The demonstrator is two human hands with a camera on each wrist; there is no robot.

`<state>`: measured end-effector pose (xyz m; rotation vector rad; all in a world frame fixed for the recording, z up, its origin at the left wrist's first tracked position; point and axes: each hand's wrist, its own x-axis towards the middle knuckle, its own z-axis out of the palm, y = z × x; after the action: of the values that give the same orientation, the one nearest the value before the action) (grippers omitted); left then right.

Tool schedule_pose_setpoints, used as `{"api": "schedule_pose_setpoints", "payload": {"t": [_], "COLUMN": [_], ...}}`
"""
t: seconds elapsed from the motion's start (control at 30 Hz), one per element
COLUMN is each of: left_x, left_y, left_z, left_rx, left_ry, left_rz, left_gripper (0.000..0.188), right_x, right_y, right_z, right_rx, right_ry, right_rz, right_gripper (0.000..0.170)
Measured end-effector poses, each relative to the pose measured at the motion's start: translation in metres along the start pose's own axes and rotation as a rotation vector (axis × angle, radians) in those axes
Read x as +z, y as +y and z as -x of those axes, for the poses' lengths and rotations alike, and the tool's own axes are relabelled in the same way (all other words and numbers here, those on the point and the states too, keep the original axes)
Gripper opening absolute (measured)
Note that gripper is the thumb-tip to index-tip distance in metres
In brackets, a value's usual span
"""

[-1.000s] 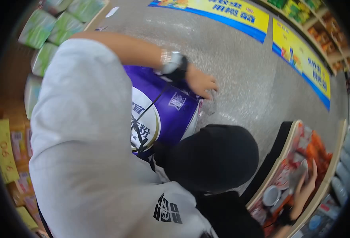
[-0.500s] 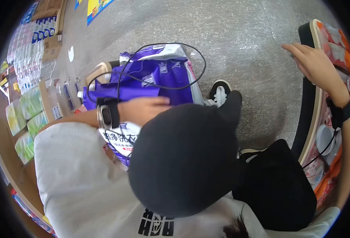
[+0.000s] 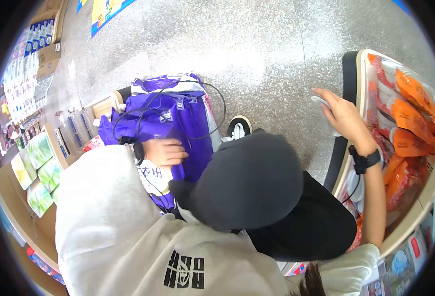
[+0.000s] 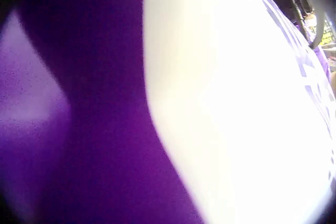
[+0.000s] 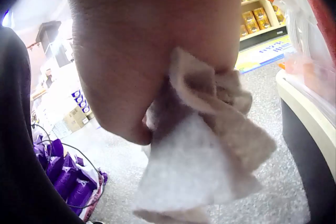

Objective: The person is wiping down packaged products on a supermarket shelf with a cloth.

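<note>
Floor [image 3: 262,59], grey and speckled, stretches ahead of our left hand [image 3: 164,152] and right hand [image 3: 345,116]. Just right of our right hand we have a display stand [image 3: 364,81], cream-rimmed and dark along its outer side. Purple bags [image 3: 195,130] are bunched together under and ahead of our left hand, well apart from the right. Between our hands, nearer to us, is a dark cap [image 3: 252,182]. Orange packs [image 3: 410,118] lie in the stand, right of our right hand. We see a black-and-white shoe [image 3: 237,129] between the hands. Our hands are well apart: the left lies on the bags, its fingers loosely extended; the right pinches a pale, folded cloth [image 5: 184,166], which hangs below its fingers.
</note>
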<state>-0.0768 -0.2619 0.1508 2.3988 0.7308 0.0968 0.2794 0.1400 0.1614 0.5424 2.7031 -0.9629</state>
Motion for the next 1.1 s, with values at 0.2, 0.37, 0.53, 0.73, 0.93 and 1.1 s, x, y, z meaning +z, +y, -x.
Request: {"api": "schedule_pose_setpoints", "payload": {"t": [0.2,0.37,0.53,0.73,0.93,1.1], "left_x": [0.007,0.007,0.003,0.008,-0.005,-0.020], "left_y": [-0.005,-0.006,-0.008,-0.026,-0.023,-0.019], "left_z": [0.004,0.003,0.001,0.010,0.007,0.007], "left_rx": [0.008,-0.029,-0.013,0.059,-0.009,-0.114], "left_ry": [0.063,0.056,-0.062,-0.069,-0.010,0.026], "left_rz": [0.011,-0.011,-0.033,0.033,0.082,0.048], "left_gripper": [0.038,0.038,0.038,0.044,0.038,0.036], "right_x": [-0.042,-0.050,-0.048,-0.042,-0.024,0.004], "right_y": [-0.060,-0.101,-0.143,-0.202,-0.328,-0.384], "right_z": [0.015,0.048,0.091,0.156,0.227,0.277], "right_rx": [0.167,0.332,0.452,0.622,0.829,0.880], "right_ry": [0.366,0.431,0.513,0.717,0.998,1.249], "right_rz": [-0.317,-0.408,-0.404,-0.229,-0.004,0.204], "right_gripper": [0.030,0.029,0.028,0.028,0.026,0.024]}}
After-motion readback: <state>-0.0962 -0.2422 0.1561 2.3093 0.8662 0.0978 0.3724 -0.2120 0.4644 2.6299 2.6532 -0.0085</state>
